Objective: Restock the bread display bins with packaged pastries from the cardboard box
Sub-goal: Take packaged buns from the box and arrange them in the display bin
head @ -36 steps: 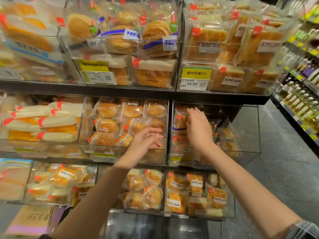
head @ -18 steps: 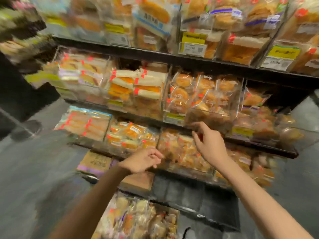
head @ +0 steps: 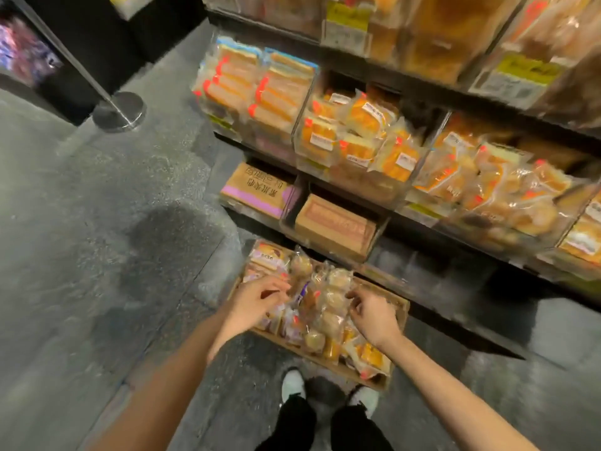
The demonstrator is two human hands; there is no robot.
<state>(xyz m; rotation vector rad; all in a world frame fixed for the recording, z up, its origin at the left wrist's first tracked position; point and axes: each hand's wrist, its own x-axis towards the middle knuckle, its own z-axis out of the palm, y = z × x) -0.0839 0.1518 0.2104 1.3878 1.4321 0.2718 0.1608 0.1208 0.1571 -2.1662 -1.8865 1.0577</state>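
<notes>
A second ago my hands were up in the bins (head: 374,148); now the bins are above and beyond them, and the box (head: 398,309) on the floor is directly under both. My left hand (head: 257,304) and right hand (head: 374,315) hover over the pastries (head: 328,307) with fingers loosely curled, holding nothing. I judge the next pick-up is starting.
</notes>
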